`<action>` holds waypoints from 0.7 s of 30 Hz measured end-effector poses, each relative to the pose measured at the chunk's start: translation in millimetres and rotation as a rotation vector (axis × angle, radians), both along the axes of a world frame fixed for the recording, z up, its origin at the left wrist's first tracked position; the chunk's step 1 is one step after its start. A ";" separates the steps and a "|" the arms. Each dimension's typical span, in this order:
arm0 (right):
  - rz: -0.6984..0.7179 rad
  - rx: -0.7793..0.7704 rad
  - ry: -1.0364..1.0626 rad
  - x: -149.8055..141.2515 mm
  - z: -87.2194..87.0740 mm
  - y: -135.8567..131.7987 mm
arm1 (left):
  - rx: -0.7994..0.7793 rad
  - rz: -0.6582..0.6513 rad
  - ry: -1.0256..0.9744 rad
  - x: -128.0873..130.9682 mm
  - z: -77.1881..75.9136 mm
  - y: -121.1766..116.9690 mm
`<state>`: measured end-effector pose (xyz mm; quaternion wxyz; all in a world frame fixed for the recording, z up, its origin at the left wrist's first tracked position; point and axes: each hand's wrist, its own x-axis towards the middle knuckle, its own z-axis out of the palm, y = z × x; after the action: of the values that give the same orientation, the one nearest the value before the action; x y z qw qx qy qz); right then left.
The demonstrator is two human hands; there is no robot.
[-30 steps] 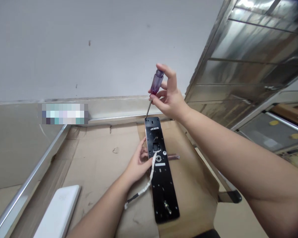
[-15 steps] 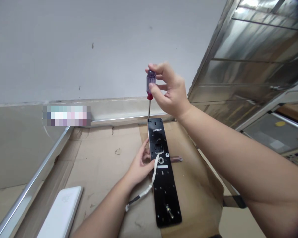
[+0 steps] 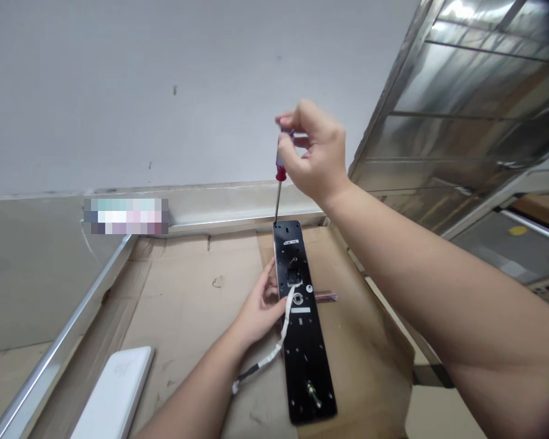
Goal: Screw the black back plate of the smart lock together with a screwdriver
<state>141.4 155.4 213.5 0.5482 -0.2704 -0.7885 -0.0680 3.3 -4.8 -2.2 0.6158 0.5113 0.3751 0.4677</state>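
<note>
Right hand [image 3: 318,149]: one, raised above the far end of the panel; fingers bent and closed around the handle of a screwdriver [image 3: 280,174].
Screwdriver: one, purple handle, red collar, thin metal shaft; nearly upright, leaning slightly, tip at the far left corner of the panel.
Left hand [image 3: 260,311]: one, gripping the left edge of the panel, thumb at the face, fingers curled at the side, fingertips partly hidden.
Panel [image 3: 311,353]: one, long, black, laid lengthwise over brown cardboard [image 3: 187,286]; small holes, pale label strips, short metal peg near the near end.
Cable [image 3: 281,338]: one, white, from the middle of the panel over its left edge, dark band before the plug.
Brown strip [image 3: 328,297]: one, jutting from the panel's right side.
White box [image 3: 112,390]: one, on the cardboard, near the left forearm
</note>
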 end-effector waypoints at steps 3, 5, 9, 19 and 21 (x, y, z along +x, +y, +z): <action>-0.026 0.031 -0.028 2.6 1.3 5.7 | -0.024 0.008 -0.009 0.8 2.0 -0.3; -0.064 0.059 -0.014 3.4 0.7 10.3 | -0.036 0.012 -0.021 1.4 3.9 -0.8; -0.059 0.018 0.012 2.1 1.6 14.4 | -0.038 0.024 -0.023 1.9 5.3 -1.5; -0.094 -0.015 -0.066 2.3 15.4 11.2 | -0.039 0.025 -0.005 1.1 4.1 -0.7; -0.116 0.013 -0.038 -0.5 13.2 10.4 | -0.034 0.017 -0.008 0.9 4.6 -0.7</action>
<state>140.9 165.8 226.7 0.5298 -0.3109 -0.7814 -0.1098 4.2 -5.5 2.4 0.6218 0.4957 0.3847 0.4687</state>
